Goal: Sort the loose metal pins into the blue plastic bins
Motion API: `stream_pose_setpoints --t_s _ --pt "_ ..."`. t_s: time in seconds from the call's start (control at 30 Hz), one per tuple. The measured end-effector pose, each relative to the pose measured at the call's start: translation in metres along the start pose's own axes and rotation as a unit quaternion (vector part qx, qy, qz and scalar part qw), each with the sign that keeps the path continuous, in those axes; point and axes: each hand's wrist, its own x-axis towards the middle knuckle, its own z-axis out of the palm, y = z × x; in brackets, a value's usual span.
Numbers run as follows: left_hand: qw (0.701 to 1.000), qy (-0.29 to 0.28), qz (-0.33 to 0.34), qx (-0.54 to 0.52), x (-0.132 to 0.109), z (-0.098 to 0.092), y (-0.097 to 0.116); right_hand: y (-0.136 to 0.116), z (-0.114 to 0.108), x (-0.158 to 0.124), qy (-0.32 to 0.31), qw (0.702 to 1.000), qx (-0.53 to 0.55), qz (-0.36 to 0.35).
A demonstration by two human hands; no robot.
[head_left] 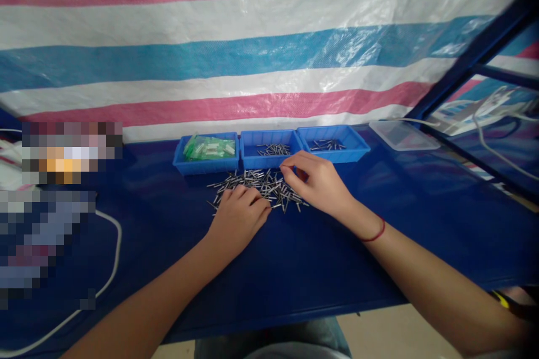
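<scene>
A loose pile of short thin metal pins [261,179] lies on the blue tabletop, in front of three blue bins. My left hand [240,216] rests at the near edge of the pile, fingers curled down. Its thumb and forefinger are pressed together at the pins; what is between them is too small to make out. Above the pile's right side, my right hand [314,179] is closed in a pinch near the front of the middle bin [269,161]. Anything in that pinch is too small to name. Some pins lie in the middle bin and in the right bin [343,155].
The left bin [206,167] holds green-and-clear plastic packets [210,147]. A clear plastic lid [404,136] lies at the back right by a dark metal frame [475,67]. A white cable [119,241] curves over the left side. A striped sheet [252,56] hangs behind.
</scene>
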Motion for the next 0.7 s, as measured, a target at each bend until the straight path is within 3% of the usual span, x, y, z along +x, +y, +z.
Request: stream_pose_setpoints --t_s 0.27,0.4,0.57,0.7 --pt "0.996 0.084 -0.033 0.001 -0.001 -0.002 -0.001 -0.009 0.006 -0.003 -0.136 0.985 0.101 -0.018" --pt "0.989 0.109 -0.053 -0.089 0.0 -0.011 -0.005 -0.015 0.009 -0.005 -0.181 0.971 0.153 -0.015" --pt "0.935 0.167 -0.144 -0.278 0.0 -0.011 -0.004 -0.02 0.013 -0.008 -0.193 0.939 0.274 0.074" --pt "0.91 0.157 -0.185 -0.337 0.0 -0.007 -0.006 -0.022 0.016 -0.01 -0.203 0.91 0.341 0.121"
